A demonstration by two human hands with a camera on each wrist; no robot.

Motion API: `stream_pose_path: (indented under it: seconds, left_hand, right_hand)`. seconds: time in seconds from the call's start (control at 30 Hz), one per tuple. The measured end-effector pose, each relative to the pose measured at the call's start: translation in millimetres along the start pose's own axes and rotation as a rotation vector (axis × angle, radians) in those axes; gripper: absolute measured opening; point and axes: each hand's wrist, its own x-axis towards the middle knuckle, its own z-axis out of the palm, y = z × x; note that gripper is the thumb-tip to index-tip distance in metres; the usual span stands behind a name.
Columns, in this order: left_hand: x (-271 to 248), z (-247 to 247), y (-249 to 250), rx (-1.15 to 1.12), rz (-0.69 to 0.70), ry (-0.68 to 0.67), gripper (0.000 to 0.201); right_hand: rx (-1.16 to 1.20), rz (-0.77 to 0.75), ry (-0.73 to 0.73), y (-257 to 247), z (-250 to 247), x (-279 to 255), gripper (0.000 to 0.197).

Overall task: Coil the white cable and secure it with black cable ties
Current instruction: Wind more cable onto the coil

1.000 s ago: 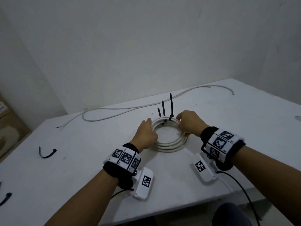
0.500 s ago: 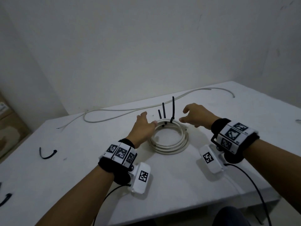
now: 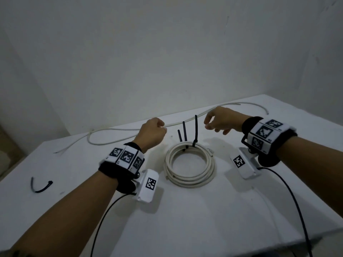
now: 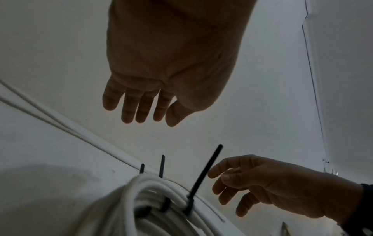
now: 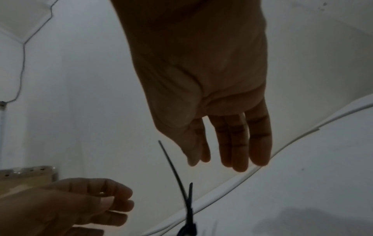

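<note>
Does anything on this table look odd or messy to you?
Slightly. All three black cable ties sit bunched on the far side of the white coil, their tails sticking up untrimmed. Another white cable still sprawls loose behind.

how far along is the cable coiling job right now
Done: the white cable coil lies wound on the table, with three black cable ties cinched at its far edge, tails sticking up. In hand: nothing; the left hand and right hand hover empty, off the coil. Possibly left: a second white cable lies uncoiled behind, and a spare tie sits unused at the left.
</note>
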Motion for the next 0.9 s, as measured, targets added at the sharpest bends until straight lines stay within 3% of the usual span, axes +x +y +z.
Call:
stream_pose_path:
  seconds: [0.13, 0.37, 0.5, 0.63, 0.77, 0.9]
  left_hand:
    - [44.7, -3.6, -6.6, 0.195, 0.067, -0.066, 0.023]
    - [135.4, 9.2, -23.7, 0.569, 0.139, -0.278, 0.034]
    - [176.9, 28.0, -35.8, 0.632, 0.184, -0.29, 0.043]
    - [206.6, 48.8, -45.6, 0.691, 0.197, -0.306, 0.045]
    - [223.3, 62.5, -50.6, 0.718, 0.195, -0.305, 0.022]
    - [226.5, 65.1, -50.7, 0.684, 0.195, -0.267, 0.022]
  right_hand:
    - [-0.079, -0.048, -0.075, 0.3, -3.2, 52.7, 0.019]
    - [-0.361, -0.083, -0.181, 1.7, 15.1, 156.0, 0.031]
    - [-0.613, -0.177, -0.217, 2.8, 32.9, 195.6, 0.043]
    - [-0.779, -0.274, -0.213, 6.6, 50.5, 221.6, 0.039]
    - [-0.849, -0.335, -0.153, 14.0, 57.4, 234.3, 0.03]
    - [-0.865, -0.317, -0.166, 17.8, 57.0, 236.1, 0.029]
